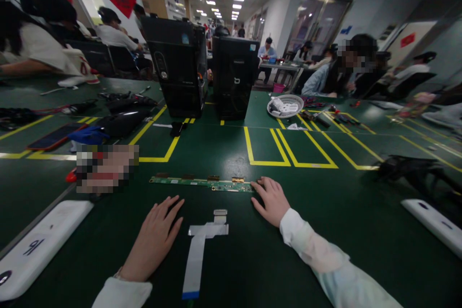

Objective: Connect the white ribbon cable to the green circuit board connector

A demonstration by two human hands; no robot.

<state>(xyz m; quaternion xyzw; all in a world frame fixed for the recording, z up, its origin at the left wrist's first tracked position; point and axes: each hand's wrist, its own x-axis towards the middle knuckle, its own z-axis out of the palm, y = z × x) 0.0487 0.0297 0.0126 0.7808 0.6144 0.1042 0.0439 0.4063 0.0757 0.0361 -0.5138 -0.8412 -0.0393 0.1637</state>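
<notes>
A long, narrow green circuit board [195,182] lies flat on the dark green table [231,269]. At its right end rests my right hand [269,198], fingers apart, the fingertips touching or just beside the board's edge. My left hand [157,236] lies palm down on the tabletop with its fingers spread, below and left of the board, holding nothing. Between the two hands is a white flat ribbon cable [195,260], with a blue strip at its near end and a connector at its far end.
Two black computer towers [235,77] stand at the back, near yellow tape outlines. A white basket [285,106] sits right of them. White devices lie at the left [43,250] and right [433,224]. Black cables [411,173] lie at right. Several people sit at surrounding tables.
</notes>
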